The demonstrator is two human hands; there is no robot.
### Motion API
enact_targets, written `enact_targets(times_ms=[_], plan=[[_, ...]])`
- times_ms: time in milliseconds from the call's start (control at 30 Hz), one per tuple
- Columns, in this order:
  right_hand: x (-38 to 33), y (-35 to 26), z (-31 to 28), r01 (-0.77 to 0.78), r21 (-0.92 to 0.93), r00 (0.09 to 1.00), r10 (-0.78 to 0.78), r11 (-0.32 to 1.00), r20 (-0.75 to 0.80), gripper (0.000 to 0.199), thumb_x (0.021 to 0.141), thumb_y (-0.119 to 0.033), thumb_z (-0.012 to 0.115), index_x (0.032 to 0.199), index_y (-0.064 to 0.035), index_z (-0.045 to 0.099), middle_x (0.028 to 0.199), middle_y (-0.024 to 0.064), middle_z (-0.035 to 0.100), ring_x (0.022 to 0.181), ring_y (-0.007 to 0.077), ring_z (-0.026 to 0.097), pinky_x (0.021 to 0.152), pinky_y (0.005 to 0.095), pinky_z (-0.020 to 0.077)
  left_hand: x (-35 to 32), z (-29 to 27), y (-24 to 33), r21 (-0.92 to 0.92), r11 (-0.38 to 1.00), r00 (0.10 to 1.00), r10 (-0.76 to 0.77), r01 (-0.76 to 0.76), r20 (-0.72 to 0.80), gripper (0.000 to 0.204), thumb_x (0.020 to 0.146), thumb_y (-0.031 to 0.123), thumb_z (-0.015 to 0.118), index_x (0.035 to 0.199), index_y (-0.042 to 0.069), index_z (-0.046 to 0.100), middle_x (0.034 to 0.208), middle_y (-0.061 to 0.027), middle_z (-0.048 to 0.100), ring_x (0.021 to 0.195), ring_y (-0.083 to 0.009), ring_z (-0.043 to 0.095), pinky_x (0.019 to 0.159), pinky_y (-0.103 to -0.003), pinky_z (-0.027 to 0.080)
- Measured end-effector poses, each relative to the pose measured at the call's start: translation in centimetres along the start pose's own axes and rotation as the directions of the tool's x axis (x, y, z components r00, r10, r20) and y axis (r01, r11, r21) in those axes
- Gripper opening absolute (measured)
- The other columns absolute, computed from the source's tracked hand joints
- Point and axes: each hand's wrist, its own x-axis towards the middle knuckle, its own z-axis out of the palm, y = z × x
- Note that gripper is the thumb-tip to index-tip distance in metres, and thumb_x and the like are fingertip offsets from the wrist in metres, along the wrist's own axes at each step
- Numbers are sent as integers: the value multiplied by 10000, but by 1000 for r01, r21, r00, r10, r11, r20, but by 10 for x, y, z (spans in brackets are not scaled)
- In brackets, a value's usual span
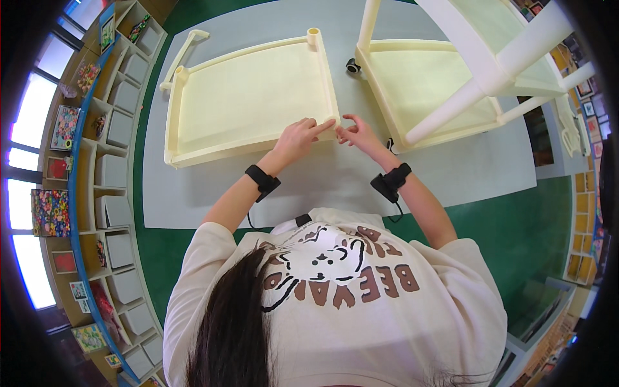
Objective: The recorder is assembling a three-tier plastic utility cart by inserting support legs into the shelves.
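A cream plastic trolley tray (258,97) with a raised rim and round corner sockets lies in front of me, left of centre. My left hand (298,140) is closed at its near right corner, the index finger stretched along the rim and the other fingers bent. Just right of that corner is my right hand (361,137), its fingers bent and apart, the tips close to the corner. I see nothing held in it. Whether the right fingertips touch the tray cannot be made out. Both wrists wear black bands.
A partly built cream trolley (425,84) with posts and black casters stands at the right on the grey mat (193,200). A cream handle piece (184,58) lies behind the tray's far left corner. Shelves with white bins (119,171) line the left side.
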Motion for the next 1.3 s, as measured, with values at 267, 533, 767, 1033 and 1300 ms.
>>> enact_targets(times_ms=[267, 533, 767, 1033, 1300], plan=[[17, 9, -3, -359, 410, 913, 225, 838, 340, 339, 790, -425, 542, 869, -95, 549, 697, -35, 471, 668, 71, 507, 666, 226, 439, 2, 3, -3, -50, 998, 999, -38, 39, 20, 571, 648, 14, 571, 1177, 198, 462, 708, -73, 479, 696, -232, 505, 594, -338, 431], [23, 15, 3, -309, 560, 931, 126, 768, 342, 296, 764, -394, 587, 782, -100, 573, 665, -51, 482, 611, 62, 472, 608, 199, 397, 0, 2, -4, -39, 999, 999, -9, 8, -31, 597, 646, 31, 598, 1203, 166, 431, 733, -75, 478, 692, -236, 504, 585, -346, 426], [22, 15, 10, -281, 609, 958, 175, 742, 228, 312, 739, -370, 610, 866, -86, 585, 718, -42, 533, 639, 52, 489, 591, 193, 378, 6, -2, -3, -13, 1000, 1000, 16, -16, -22, 604, 628, 21, 598, 1197, 106, 416, 769, -82, 499, 713, -238, 529, 578, -336, 442], [18, 10, 17, -269, 643, 963, 203, 717, 177, 337, 734, -359, 618, 904, -70, 592, 812, -10, 565, 713, 64, 508, 636, 207, 379, 6, -2, -3, -63, 998, 1000, -17, 18, 3, 605, 619, -10, 588, 1188, 110, 423, 767, -85, 500, 719, -246, 528, 582, -343, 443], [23, 18, 20, -267, 685, 963, 221, 678, 156, 294, 727, -326, 630, 871, -73, 599, 756, -11, 563, 661, 67, 502, 600, 205, 377, 7, 0, -3, -99, 994, 999, -47, 50, 25, 575, 621, -34, 579, 1164, 104, 454, 763, -93, 491, 697, -258, 514, 574, -347, 431]])
